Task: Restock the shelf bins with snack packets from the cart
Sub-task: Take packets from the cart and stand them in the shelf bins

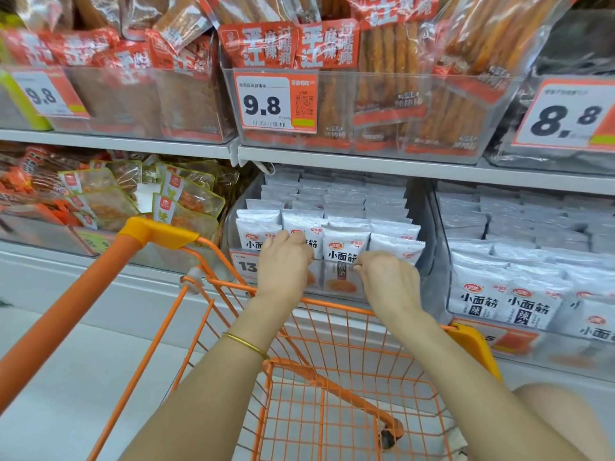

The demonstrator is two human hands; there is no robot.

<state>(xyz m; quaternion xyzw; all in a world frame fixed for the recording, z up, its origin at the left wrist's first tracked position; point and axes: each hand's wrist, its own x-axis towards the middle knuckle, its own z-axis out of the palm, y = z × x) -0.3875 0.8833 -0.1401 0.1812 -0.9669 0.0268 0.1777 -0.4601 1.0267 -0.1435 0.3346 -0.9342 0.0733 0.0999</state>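
Evidently the packets (346, 251) are being settled in the bin (427, 227). The left hand (284, 261) curls its grip over the front ones. The right hand (387, 277) is curled beside them, its hold unclear. The cart (332, 377) looks empty, so next probably comes squaring the row.

Shop, snack aisle. Shelves (366, 165) stood stacked with clear bins (336, 136) of snack packets (344, 249), each fronted by orange price tags (276, 102). Orange wire cart (332, 377) drawn alongside.
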